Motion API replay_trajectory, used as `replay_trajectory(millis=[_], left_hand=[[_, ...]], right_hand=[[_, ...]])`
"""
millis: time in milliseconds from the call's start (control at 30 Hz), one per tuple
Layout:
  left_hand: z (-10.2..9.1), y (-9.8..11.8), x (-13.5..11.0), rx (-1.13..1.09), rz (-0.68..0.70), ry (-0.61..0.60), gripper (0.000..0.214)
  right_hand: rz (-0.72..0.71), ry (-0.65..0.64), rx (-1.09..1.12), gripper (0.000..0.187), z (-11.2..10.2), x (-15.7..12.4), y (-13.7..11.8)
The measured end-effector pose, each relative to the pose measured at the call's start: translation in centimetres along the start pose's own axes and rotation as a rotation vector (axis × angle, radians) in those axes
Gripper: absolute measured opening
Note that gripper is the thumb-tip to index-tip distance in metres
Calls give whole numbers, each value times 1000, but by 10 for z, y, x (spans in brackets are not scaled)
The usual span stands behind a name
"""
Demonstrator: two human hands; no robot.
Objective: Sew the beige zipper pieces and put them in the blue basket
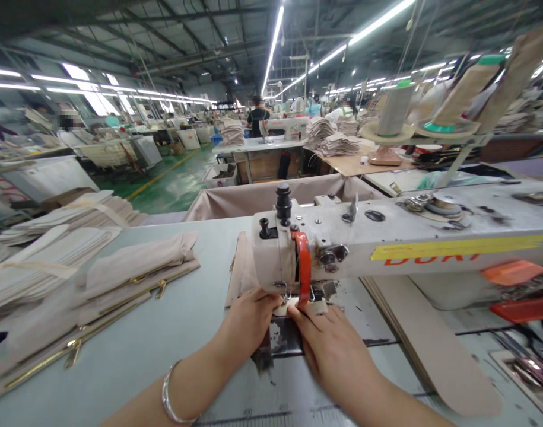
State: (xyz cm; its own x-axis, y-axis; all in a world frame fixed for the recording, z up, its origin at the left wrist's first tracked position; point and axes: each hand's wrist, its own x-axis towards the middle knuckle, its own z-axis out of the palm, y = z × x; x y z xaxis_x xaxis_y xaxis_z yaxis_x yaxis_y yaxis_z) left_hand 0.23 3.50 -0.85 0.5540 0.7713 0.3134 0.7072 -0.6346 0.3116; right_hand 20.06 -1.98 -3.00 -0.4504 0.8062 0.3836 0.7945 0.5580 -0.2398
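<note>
A white industrial sewing machine (387, 237) with a red guard (304, 267) stands across the table. Both my hands rest under its needle head. My left hand (247, 326), a silver bracelet on its wrist, has its fingers curled onto a small beige piece (285, 308) at the presser foot. My right hand (331, 344) lies on the plate with fingers pressed together, fingertips touching the same piece. A beige fabric strip (241, 267) lies behind the head.
Beige zippered pieces (120, 284) and stacked panels (44, 249) lie at the left. A long beige strip (431, 344) lies right of the machine. Thread cones (393, 110) stand behind it. Other people work at tables across a green floor aisle (164, 178).
</note>
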Motion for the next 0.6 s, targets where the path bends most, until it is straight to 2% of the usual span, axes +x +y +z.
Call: replay_trajectory(millis=[300, 467, 600], left_hand=[[-2, 0, 4, 22, -51, -6, 29], [-3, -1, 4, 6, 8, 45, 33], [8, -16, -3, 11, 55, 100, 33]], right_hand=[[17, 22, 14, 42, 2, 3, -1], [20, 80, -38, 39, 2, 3, -3], [-51, 115, -165, 18, 11, 7, 2]])
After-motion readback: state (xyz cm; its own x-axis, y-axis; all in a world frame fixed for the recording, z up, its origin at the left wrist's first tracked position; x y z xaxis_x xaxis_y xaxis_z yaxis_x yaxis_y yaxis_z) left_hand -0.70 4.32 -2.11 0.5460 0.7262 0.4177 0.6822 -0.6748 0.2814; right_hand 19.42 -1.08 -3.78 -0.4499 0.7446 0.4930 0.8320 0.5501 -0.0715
